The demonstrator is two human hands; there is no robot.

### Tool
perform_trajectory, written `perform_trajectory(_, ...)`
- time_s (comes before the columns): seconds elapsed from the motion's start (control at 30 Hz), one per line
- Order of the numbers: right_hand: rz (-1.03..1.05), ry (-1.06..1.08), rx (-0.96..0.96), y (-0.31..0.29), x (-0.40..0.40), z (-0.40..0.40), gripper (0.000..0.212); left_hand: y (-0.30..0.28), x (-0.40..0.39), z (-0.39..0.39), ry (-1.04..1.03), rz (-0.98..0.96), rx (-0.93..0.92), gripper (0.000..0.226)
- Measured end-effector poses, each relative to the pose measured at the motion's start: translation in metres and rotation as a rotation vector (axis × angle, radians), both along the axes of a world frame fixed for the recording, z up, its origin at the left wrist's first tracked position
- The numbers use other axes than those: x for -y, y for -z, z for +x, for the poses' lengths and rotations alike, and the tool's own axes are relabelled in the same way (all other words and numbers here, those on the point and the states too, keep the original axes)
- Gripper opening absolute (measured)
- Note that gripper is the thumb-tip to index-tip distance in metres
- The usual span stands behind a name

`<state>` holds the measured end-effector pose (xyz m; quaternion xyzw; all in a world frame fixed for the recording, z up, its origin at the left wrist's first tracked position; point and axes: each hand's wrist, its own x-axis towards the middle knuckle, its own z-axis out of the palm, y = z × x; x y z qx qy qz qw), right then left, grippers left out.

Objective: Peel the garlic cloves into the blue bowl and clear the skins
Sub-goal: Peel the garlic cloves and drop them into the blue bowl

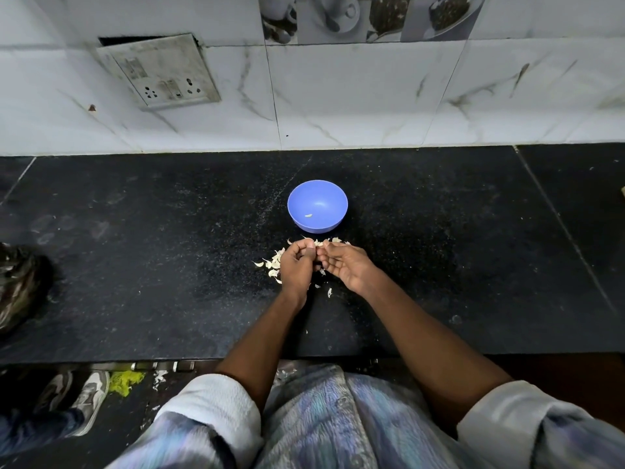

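Nearest, a few loose skins point(329, 292) are lying on the black worktop point(152, 265) by the wrists. Just past them, the left hand point(297, 265) and the right hand point(345, 264) are being held close together, fingers curled in narrow. A small pale bit, likely a garlic clove point(318, 244), is being pinched between the fingertips; how it is gripped cannot be told. More skins are piled under and left of the hands.

The clove is best kept still by one hand while the skin is being pulled away in small bits by the other.

Farther on, just beyond the hands, the blue bowl point(333, 221) is sitting with one pale piece point(308, 215) inside. The bare clove should be dropped there, not the skin.
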<state>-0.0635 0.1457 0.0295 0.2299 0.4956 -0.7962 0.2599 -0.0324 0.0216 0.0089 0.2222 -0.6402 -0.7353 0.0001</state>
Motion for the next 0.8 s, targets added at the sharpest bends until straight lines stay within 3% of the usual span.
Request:
perform_trajectory(0.17, 0.011, -0.035, -0.027, 0.002, -0.006, 0.001, 0.013, -0.005, 0.0, 0.001, 0.012, 0.104, 0.037, 0.02)
perform_trajectory(0.33, 0.048, -0.037, -0.073, 0.004, -0.013, 0.001, 0.017, -0.004, 0.002, 0.001, 0.008, 0.06, 0.045, 0.02)
perform_trajectory(0.5, 0.08, -0.02, -0.124, 0.002, -0.018, -0.001, 0.014, 0.004, 0.008, 0.0, 0.041, -0.284, 0.006, 0.007)
perform_trajectory(0.6, 0.104, -0.028, -0.138, 0.003, -0.019, -0.001, 0.013, 0.001, 0.008, 0.003, 0.101, -0.398, -0.095, 0.019)
perform_trajectory(0.8, 0.145, -0.063, -0.166, 0.005, -0.022, -0.001, 0.007, -0.007, 0.01, 0.005, 0.201, -0.74, -0.249, 0.014)
